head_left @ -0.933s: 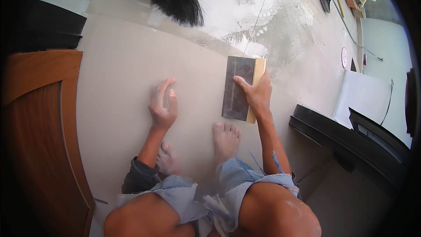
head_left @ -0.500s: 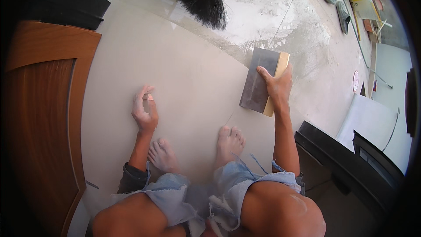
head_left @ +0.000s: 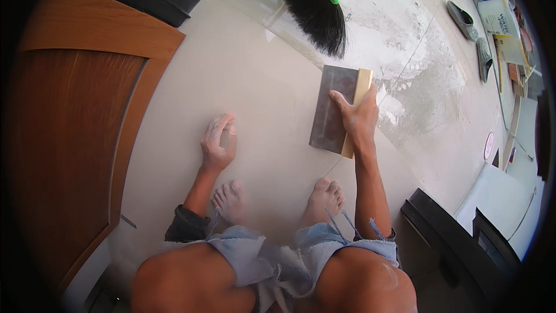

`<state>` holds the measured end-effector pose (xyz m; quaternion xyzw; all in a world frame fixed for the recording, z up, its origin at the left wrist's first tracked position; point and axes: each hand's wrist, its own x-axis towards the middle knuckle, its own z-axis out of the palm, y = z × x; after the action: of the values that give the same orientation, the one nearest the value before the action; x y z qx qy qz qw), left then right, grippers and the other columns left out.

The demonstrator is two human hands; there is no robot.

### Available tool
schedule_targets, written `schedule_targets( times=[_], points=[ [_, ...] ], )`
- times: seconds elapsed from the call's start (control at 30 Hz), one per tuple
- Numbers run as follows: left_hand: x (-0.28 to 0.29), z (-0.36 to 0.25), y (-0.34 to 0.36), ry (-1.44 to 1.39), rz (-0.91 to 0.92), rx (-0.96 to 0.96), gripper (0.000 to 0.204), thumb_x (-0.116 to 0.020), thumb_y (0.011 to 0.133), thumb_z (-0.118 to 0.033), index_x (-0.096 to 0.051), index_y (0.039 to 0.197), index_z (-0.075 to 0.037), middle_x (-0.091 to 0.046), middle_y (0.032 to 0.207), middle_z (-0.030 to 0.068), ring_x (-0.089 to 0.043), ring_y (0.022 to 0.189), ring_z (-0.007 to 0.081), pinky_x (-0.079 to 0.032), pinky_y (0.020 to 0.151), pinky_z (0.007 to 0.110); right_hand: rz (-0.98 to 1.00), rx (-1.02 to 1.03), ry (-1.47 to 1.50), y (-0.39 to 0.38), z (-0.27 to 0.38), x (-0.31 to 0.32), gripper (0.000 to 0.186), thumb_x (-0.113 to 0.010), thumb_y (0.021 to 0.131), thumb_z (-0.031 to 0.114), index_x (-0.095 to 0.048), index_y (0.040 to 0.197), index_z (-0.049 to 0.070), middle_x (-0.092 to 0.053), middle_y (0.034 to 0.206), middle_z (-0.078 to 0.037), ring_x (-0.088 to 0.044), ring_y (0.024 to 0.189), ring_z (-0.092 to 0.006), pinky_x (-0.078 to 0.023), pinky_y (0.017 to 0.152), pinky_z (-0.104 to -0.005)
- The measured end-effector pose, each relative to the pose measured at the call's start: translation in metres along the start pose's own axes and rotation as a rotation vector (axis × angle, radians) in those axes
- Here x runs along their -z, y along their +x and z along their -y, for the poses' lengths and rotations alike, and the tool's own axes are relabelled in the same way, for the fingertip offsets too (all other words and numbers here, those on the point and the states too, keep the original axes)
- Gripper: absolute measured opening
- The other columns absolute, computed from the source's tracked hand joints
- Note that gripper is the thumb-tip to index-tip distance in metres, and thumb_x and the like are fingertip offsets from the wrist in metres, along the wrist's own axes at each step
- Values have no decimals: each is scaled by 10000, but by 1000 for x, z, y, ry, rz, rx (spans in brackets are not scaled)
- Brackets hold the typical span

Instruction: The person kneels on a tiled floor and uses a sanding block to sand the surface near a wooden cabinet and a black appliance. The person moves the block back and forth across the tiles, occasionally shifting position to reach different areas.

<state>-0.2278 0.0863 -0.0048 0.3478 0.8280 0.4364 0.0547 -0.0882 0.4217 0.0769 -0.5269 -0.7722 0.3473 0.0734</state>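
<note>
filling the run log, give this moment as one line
left hand: empty, over pale tiled floor; right hand: gripping flat dark rectangular blade with tan edge; black-bristled, green-handled broom: beyond blade

Right hand [head_left: 360, 117] grips dark-grey rectangular flat-bladed scraper [head_left: 331, 117] by its pale wooden edge strip [head_left: 364, 81], thumb on blade face. Left hand [head_left: 218, 141] loosely curled over beige smooth floor tile [head_left: 272, 104], well apart from scraper. Black-bristled broom with green handle [head_left: 315, 17] near scraper's top edge. White powdery patch [head_left: 379, 14] beside broom. Brown wooden panelled door [head_left: 75, 122] at left. Grey slip-on shoes [head_left: 461, 20] upper right.
</note>
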Motion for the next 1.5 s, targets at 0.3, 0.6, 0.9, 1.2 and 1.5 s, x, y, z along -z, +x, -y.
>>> schedule_targets(
  times=[0.3,0.6,0.9,1.2,1.5],
  points=[
    [33,20,-25,490,-22,115,515,-651,1025,-114,-601,1528,-18,-581,1590,154,-518,1473,364,-348,1224,547,213,226,-138,5,76,-53,705,-967,866,338,-486,1248,-8,-758,997,-348,-768,969,-530,-605,831,-566],
    [34,19,-19,609,-125,331,592,-637,1059,-234,-519,1596,-13,-480,1695,130,-425,1564,349,-297,1258,579,336,299,-137,68,134,-62,720,-982,824,354,-493,1210,-7,-763,1057,-361,-741,1047,-564,-604,914,-571],
    [33,13,-12,652,-116,371,686,-631,1053,-269,-441,1639,31,-434,1718,179,-400,1573,370,-278,1276,609,374,414,-172,99,170,-93,802,-994,794,393,-516,1295,-13,-755,1079,-367,-736,1080,-560,-582,962,-581],
    [34,11,-7,652,-90,394,732,-587,1081,-282,-353,1691,49,-355,1774,178,-336,1620,369,-215,1307,607,313,775,-330,120,210,-131,775,-976,815,385,-542,1289,-49,-771,1114,-342,-781,1040,-486,-645,916,-528],
    [36,6,-5,677,-87,369,734,-659,1029,-270,-428,1640,65,-387,1742,194,-378,1584,397,-281,1275,642,411,570,-203,155,245,-145,887,-992,782,411,-556,1387,-69,-754,1189,-359,-738,1173,-508,-578,1044,-531]
  ],
)
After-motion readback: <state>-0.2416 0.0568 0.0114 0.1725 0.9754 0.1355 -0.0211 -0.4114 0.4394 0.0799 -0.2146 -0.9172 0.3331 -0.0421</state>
